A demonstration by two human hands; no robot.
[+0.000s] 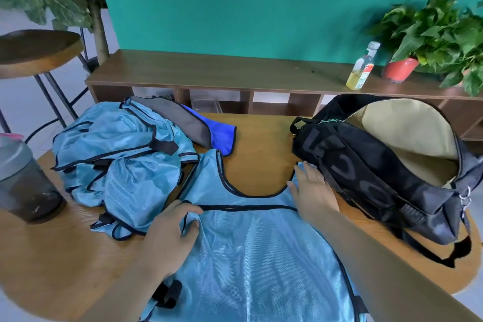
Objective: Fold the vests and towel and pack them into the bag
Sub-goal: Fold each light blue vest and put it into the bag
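Observation:
A light blue mesh vest [251, 248] with dark trim lies spread flat on the wooden table [52, 256] in front of me, neckline pointing away. My left hand [170, 235] pinches its left shoulder edge between thumb and fingers. My right hand [312, 193] lies flat, fingers straight, on the right shoulder strap. A crumpled heap of more blue vests [117, 157] sits at the left. Behind it lies a grey and blue towel [201, 128]. The black bag [386, 170] stands at the right, unzipped, its beige lining showing.
A grey shaker cup [23, 178] stands at the table's left edge. Behind the table runs a low wooden shelf [235, 73] with a bottle [362, 66] and a potted plant [431, 42]. A stool [36, 49] stands at the far left.

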